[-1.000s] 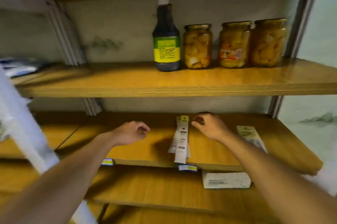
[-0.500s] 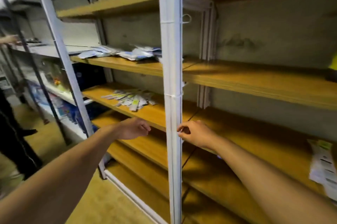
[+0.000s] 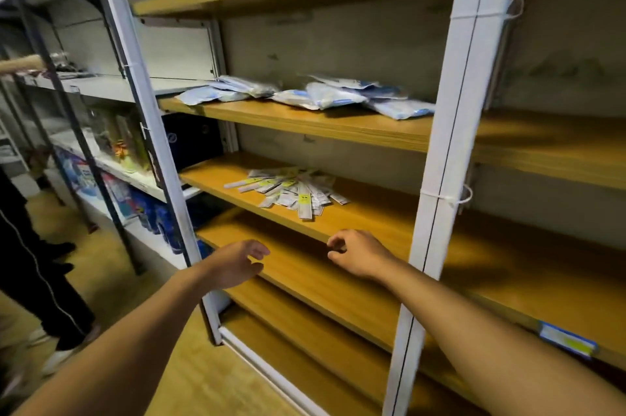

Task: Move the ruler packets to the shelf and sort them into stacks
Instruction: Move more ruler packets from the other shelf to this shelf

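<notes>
A loose heap of flat white ruler packets with yellow labels [image 3: 294,192] lies on the middle orange wooden shelf board [image 3: 369,222], fanned out and unsorted, so the stacking looks largely undone. Both the left hand [image 3: 237,263] and right hand [image 3: 359,254] reach below it, fingers loosely curled, holding nothing. Label print is too small to read

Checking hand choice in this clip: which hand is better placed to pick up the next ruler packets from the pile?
Probably the right hand. It is empty and sits just below the front edge of the ruler packets. The left hand, also empty, is farther left, by the white post.
</notes>
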`<state>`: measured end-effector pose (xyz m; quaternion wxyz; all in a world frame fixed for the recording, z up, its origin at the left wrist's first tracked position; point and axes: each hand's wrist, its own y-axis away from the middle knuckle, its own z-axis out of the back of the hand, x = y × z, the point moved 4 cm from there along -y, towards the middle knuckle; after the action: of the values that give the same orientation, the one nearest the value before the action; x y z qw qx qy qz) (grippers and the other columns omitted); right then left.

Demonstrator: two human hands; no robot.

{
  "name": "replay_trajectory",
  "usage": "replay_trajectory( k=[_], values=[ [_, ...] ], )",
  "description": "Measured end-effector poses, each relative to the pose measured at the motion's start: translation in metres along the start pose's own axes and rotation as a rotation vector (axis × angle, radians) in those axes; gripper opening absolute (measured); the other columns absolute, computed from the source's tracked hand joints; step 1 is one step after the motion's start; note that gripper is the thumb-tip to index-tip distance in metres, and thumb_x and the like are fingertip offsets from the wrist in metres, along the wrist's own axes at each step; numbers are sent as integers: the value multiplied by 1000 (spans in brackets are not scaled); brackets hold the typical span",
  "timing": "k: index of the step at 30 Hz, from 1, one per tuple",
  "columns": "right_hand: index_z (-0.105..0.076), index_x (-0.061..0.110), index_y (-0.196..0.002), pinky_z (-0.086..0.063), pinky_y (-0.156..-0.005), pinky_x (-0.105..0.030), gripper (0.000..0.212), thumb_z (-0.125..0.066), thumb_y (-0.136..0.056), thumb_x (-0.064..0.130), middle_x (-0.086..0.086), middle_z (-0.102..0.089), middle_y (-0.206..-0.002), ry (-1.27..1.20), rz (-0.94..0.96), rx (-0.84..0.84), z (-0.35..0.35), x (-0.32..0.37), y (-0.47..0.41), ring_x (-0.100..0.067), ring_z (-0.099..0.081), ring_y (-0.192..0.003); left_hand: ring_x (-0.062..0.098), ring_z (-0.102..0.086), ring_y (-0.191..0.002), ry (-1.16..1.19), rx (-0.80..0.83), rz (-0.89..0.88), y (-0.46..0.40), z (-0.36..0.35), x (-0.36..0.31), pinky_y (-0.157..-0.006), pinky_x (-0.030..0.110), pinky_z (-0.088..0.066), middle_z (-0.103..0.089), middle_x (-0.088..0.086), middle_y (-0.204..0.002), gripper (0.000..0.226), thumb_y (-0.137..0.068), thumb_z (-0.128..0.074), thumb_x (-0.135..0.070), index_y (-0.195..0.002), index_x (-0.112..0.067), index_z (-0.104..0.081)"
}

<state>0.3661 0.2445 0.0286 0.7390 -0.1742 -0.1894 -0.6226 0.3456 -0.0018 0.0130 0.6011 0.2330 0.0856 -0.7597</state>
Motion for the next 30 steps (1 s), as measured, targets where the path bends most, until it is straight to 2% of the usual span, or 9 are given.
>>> replay_trajectory(
  k=[4,8,12,14,18,23,26,28,30],
  values=[
    [-63,26,-118,-51,-89,-32,27,-59,-92,32,3,-60,-123,-19,-66,-47,-7,-2,-63,-16,-56,-109,10,-59,-108,-16,9,-3,-48,7,15,-85,22,-51,-57,-7,-127,31,-96,-58,-19,-127,-26,-57],
    [-68,26,-110,-50,-85,-30,21,-60,-90,30,4,-63,-120,-56,-93,-57,-11,-5,-127,-15,-57,-106,13,-58,-114,-85,15,5,-106,29,20,-93,26,-48,-59,-6,-130,34,-96,-58,-18,-129,-22,-58],
    [-70,25,-110,-51,-90,-32,21,-61,-90,26,2,-66,-122,-84,-151,-105,-3,-14,-187,-18,-61,-108,17,-56,-116,-69,-20,-25,-167,45,14,-93,29,-48,-59,-4,-127,31,-97,-54,-19,-128,-20,-60],
    [-69,27,-110,-53,-86,-31,23,-62,-89,24,1,-67,-121,-80,-203,-120,-4,-21,-211,-18,-64,-103,19,-57,-116,-119,33,-80,-190,42,11,-93,33,-50,-60,-3,-126,30,-97,-54,-20,-127,-20,-61],
    [-59,21,-125,-38,-76,-21,34,-58,-92,18,-3,-61,-127,-108,-302,-107,-13,-34,-247,-21,-59,-110,22,-61,-110,-224,152,-101,-232,30,10,-92,38,-52,-63,1,-128,31,-96,-55,-30,-126,-26,-61],
    [-47,14,-136,-41,-80,-26,40,-52,-97,20,-10,-56,-130,-90,-371,-23,-14,-40,-282,-24,-56,-114,31,-58,-115,-208,40,-12,-285,21,2,-93,40,-49,-62,11,-128,57,-93,-45,-60,-124,-14,-59],
    [-46,13,-138,-43,-92,-31,41,-50,-98,22,-13,-55,-132,-101,-449,-14,-15,-47,-294,-26,-55,-116,29,-57,-120,-194,36,40,-304,16,-5,-93,36,-46,-60,9,-131,76,-82,-49,-73,-130,-15,-57],
    [-45,12,-139,-43,-94,-30,41,-48,-100,23,-14,-54,-131,-91,-478,-8,-19,-50,-299,-27,-54,-118,26,-55,-123,-237,34,14,-313,15,-7,-94,35,-45,-59,6,-133,82,-76,-55,-75,-134,-18,-53],
    [-44,11,-140,-44,-92,-29,41,-47,-100,23,-14,-55,-131,-56,-492,-12,-24,-52,-302,-28,-54,-117,24,-55,-123,-251,35,-19,-320,18,-6,-93,34,-47,-58,4,-132,76,-76,-65,-67,-133,-19,-53]
  ],
)
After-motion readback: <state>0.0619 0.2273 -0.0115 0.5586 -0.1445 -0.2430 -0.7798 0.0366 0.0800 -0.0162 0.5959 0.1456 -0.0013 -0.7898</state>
